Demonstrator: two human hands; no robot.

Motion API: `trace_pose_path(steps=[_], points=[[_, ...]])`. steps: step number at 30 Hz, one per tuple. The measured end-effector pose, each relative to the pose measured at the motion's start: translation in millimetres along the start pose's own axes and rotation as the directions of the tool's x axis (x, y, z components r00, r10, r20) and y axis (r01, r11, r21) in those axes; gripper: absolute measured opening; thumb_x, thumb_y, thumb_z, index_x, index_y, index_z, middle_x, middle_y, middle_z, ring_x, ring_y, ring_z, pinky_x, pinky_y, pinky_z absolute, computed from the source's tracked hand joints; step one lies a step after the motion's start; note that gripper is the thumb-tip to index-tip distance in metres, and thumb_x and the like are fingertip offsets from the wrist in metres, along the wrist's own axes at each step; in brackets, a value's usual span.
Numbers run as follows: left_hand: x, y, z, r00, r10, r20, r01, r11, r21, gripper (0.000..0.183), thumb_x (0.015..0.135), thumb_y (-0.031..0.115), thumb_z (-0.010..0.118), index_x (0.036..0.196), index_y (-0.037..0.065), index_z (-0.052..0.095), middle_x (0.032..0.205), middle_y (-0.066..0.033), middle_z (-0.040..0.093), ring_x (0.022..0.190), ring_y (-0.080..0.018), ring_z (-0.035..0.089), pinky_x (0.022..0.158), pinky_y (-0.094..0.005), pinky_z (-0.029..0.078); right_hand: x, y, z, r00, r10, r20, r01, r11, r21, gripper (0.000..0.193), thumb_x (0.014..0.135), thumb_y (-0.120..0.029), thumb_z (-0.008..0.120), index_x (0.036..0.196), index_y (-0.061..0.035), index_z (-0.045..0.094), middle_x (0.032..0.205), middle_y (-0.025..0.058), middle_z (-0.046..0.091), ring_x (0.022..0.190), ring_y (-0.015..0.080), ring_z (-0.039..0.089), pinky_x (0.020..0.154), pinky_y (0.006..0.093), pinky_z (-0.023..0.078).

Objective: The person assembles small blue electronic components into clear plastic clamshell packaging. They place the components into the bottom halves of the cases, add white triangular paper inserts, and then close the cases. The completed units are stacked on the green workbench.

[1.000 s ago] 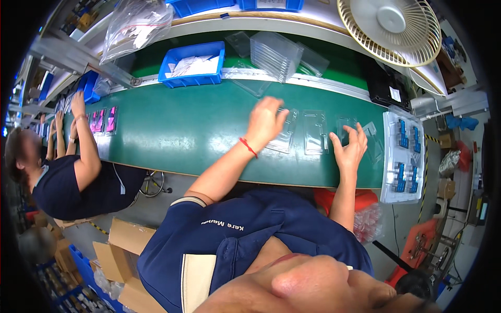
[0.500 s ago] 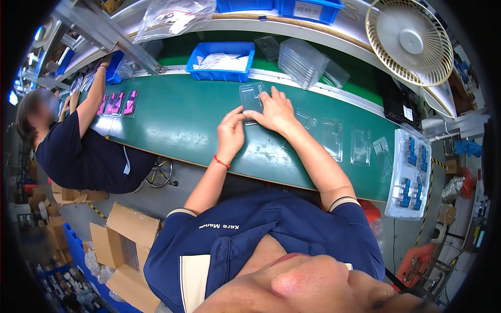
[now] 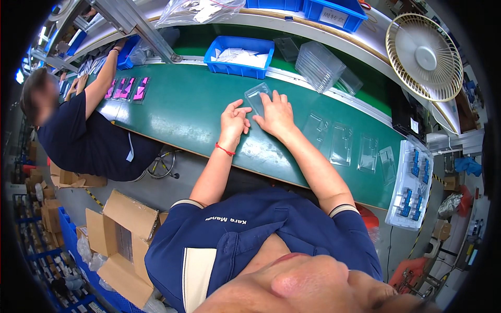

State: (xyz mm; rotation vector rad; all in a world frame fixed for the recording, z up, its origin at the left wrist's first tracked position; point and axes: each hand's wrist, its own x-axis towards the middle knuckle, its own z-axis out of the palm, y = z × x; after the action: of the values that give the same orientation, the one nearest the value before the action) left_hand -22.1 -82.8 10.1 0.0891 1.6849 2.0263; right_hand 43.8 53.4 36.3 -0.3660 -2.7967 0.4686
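A clear plastic blister tray (image 3: 254, 95) lies on the green bench top (image 3: 193, 112) in front of me. My right hand (image 3: 276, 113) rests over its right side with the fingers spread, hiding part of the tray. Just left of the tray, my left hand (image 3: 235, 122) holds nothing, its fingers loosely bent and apart. More clear trays (image 3: 341, 145) lie in a row to the right of my right forearm.
Behind the trays stand a blue bin (image 3: 240, 65) of white slips and a stack of clear plastic shells (image 3: 318, 65). A white tray (image 3: 409, 188) with blue parts sits right, below a fan (image 3: 425, 57). At left, a co-worker (image 3: 94, 130) works near pink pieces (image 3: 124, 88).
My left hand has come away from the tray and its fingers have opened. The right hand stays over the tray, which is turned slightly. The whole view has shifted a little.
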Motion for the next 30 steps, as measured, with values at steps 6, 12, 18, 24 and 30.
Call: trace_pose_path(steps=[6,12,18,24,30], points=[[-8,-1,-1,0.996,-0.044,0.076,0.056,0.987,-0.153,0.024,0.094,0.006,0.059,0.115,-0.004,0.054,0.082,-0.0048,0.061,0.053,-0.0062,0.049,0.04,-0.0196,0.039,-2,9,0,0.999,0.052,0.011,-0.051,0.891,0.451,0.07,0.067,-0.032,0.075,0.126,-0.0008,0.054,0.121,0.0244,0.058,0.109,0.0387,0.055,0.094,0.0432,0.045],[-7,-8,-2,0.951,-0.059,0.305,0.159,0.936,-0.314,0.012,0.094,0.012,0.061,0.102,0.003,0.06,0.077,-0.0018,0.062,0.058,-0.0066,0.056,0.042,-0.0186,0.043,-19,15,-4,0.996,0.075,-0.048,-0.029,0.782,0.622,0.075,0.068,-0.033,0.078,0.13,-0.001,0.05,0.115,0.0221,0.06,0.1,0.034,0.06,0.089,0.041,0.049],[-9,-11,4,0.946,-0.042,0.322,0.169,0.911,-0.376,0.015,0.095,0.012,0.059,0.106,0.003,0.059,0.087,-0.0051,0.065,0.063,-0.0087,0.061,0.044,-0.0194,0.047,-26,17,-17,0.996,0.09,0.012,-0.077,0.766,0.638,0.084,0.066,-0.036,0.083,0.135,-0.0045,0.048,0.114,0.0197,0.059,0.091,0.0274,0.061,0.08,0.0366,0.052],[0,-26,3,0.919,-0.047,0.392,0.225,0.879,-0.421,0.031,0.095,0.011,0.056,0.123,-0.004,0.055,0.096,-0.0085,0.066,0.075,-0.0135,0.064,0.054,-0.0233,0.051,-26,29,4,0.998,0.07,0.008,-0.05,0.628,0.776,0.085,0.064,-0.037,0.086,0.135,-0.0069,0.051,0.114,0.0159,0.061,0.083,0.0234,0.059,0.075,0.035,0.052],[-11,-10,7,0.964,-0.011,0.267,0.075,0.97,-0.23,0.023,0.089,0.008,0.065,0.108,-0.005,0.066,0.091,-0.0112,0.069,0.07,-0.0157,0.067,0.057,-0.0262,0.058,-32,25,-15,0.996,0.081,-0.032,-0.04,0.754,0.655,0.088,0.061,-0.042,0.087,0.134,-0.0084,0.052,0.113,0.0198,0.06,0.098,0.0331,0.06,0.085,0.0392,0.05]])
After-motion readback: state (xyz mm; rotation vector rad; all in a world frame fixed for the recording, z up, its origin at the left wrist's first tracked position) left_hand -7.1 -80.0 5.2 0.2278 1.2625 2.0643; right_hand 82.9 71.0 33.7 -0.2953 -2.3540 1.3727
